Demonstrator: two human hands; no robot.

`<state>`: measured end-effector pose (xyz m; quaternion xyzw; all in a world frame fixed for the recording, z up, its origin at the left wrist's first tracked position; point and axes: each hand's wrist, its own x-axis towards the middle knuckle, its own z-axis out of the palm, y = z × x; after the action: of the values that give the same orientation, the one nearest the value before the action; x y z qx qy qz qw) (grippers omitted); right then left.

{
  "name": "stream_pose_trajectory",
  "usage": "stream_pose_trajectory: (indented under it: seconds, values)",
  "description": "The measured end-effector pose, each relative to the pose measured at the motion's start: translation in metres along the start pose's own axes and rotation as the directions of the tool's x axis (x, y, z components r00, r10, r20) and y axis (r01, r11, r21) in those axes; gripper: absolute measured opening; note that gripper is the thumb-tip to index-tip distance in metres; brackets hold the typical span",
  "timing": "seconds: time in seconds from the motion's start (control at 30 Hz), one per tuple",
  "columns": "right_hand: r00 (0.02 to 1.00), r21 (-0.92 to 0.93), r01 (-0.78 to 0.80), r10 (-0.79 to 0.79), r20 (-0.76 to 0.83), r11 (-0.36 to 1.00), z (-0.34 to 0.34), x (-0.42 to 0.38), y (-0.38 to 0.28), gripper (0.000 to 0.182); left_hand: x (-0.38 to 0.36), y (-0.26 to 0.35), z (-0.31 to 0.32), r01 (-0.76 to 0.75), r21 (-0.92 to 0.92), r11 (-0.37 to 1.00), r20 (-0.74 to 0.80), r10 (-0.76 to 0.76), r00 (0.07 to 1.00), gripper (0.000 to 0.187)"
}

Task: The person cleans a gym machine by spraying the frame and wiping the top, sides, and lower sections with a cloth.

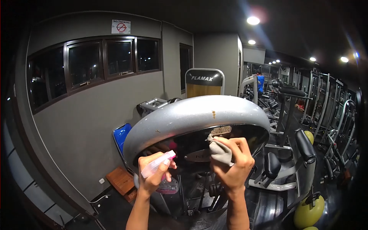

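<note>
My left hand [151, 172] is wrapped round a spray bottle [168, 186] with a pinkish-white trigger head and a clear body. Its nozzle points toward the dark panel [168, 143] of a gym machine. My right hand [237, 161] grips a bunched grey cloth [221, 153], whose tip is at the panel just below a small label [221, 130] that reads "SHOULDER". Over both hands curves the machine's silver frame [191, 109], with brown marks on its surface. An oval badge [197, 156] sits on the panel between the hands, partly covered by the right one.
Behind stands a machine marked PLAMAX [202, 78]. A blue chair [122, 136] and a wooden box [120, 180] are at left by the wall. To the right are a padded bench machine [273, 165] and a yellow-green ball [308, 212]. A person in blue [260, 83] is far back.
</note>
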<state>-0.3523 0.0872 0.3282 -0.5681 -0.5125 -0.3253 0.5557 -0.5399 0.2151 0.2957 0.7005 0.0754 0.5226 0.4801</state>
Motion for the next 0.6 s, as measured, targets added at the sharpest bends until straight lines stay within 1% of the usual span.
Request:
stream_pose_trajectory:
  seconds: [0.07,0.13,0.2,0.23,0.27,0.37,0.4,0.47,0.5,0.6]
  values:
    - [0.999,0.012,0.047,-0.047,-0.012,0.999,0.008,-0.002,-0.007,0.044,0.003,0.009,0.004,0.001,-0.002,1.000,0.015,-0.001,1.000,0.028]
    - [0.994,0.060,0.074,-0.078,0.072,0.995,0.018,-0.008,-0.014,0.039,0.004,0.015,0.005,0.046,0.008,0.999,0.049,-0.047,0.998,0.027]
    - [0.989,0.021,0.099,-0.101,0.104,0.995,0.020,-0.010,-0.017,0.038,0.007,0.020,0.007,0.052,-0.005,0.999,0.052,-0.052,0.997,0.027]
    - [0.990,0.060,0.062,-0.069,0.126,0.996,0.014,-0.006,-0.017,0.038,0.009,0.020,0.007,0.043,-0.025,0.999,0.048,-0.042,0.998,0.028]
    - [0.990,0.047,0.062,-0.068,0.126,0.997,0.007,-0.002,-0.013,0.041,0.011,0.019,0.006,0.031,-0.044,0.999,0.043,-0.029,0.999,0.029]
    - [1.000,-0.025,0.018,-0.018,0.012,1.000,-0.009,0.007,0.000,0.046,0.016,0.025,0.007,0.015,-0.042,0.999,0.024,-0.014,1.000,0.029]
    - [1.000,-0.051,0.026,-0.026,0.002,0.998,-0.010,0.008,0.001,0.043,0.017,0.026,0.007,0.011,-0.047,0.999,0.023,-0.010,1.000,0.029]
    - [0.996,-0.021,0.085,-0.084,0.040,0.996,-0.005,0.010,-0.002,0.041,0.019,0.030,0.008,0.004,-0.006,1.000,0.023,-0.004,1.000,0.029]
    - [0.991,0.040,0.118,-0.121,0.065,0.992,0.004,0.009,-0.003,0.038,0.021,0.032,0.009,0.002,-0.007,1.000,0.026,-0.002,1.000,0.029]
    - [0.959,0.001,0.239,-0.236,0.157,0.971,0.012,0.010,-0.017,0.038,0.026,0.037,0.011,-0.018,0.031,0.999,0.023,0.017,1.000,0.029]
